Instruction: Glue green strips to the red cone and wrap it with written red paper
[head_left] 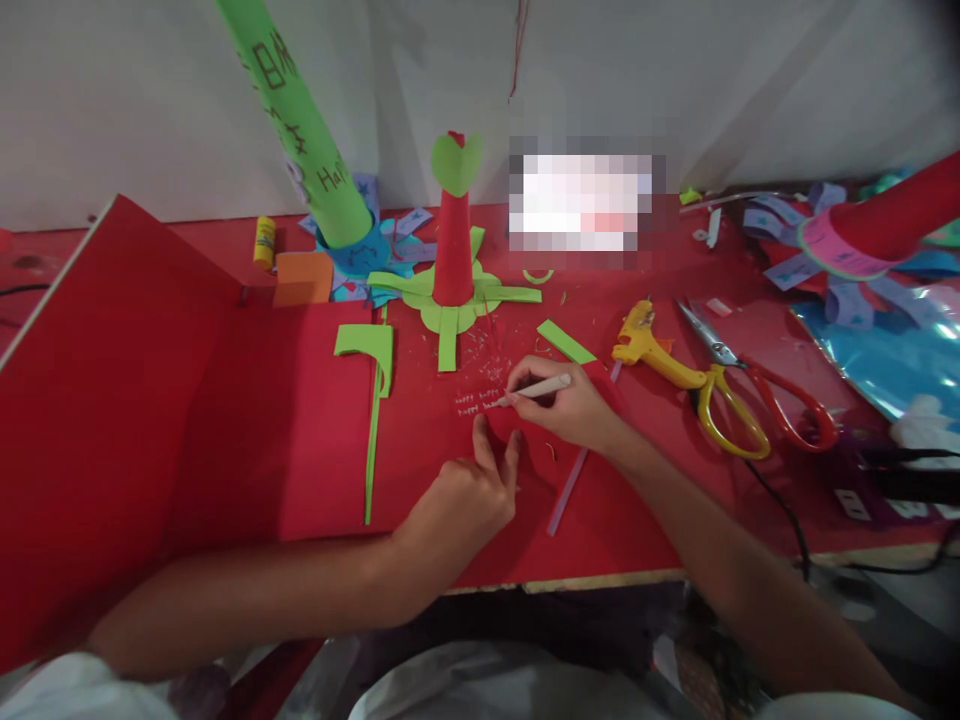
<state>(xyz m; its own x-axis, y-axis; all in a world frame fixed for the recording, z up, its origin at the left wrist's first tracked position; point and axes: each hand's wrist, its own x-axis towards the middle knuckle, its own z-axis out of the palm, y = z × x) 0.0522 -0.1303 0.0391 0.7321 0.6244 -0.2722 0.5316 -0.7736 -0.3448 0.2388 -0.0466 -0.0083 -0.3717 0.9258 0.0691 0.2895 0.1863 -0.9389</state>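
My right hand (562, 405) is closed around a white pen (550, 386), its tip on the red surface (420, 460) at the end of small white handwriting (474, 403) that reads "happy" several times. Just below the writing, my left hand (469, 495) rests with two fingers stretched and apart, touching the red surface and holding nothing. Behind the writing stands a red cone (453, 250) on a green scalloped base with strips and a green heart on top. Green offcuts (367, 345) lie to the left of the writing.
On the right are a yellow glue gun (656, 350), scissors (724, 350) with yellow and red handles, and a cable. A tall green tube (307, 140) and a glue stick (264, 242) stand at the back left. A large red sheet (112, 400) rises at the left.
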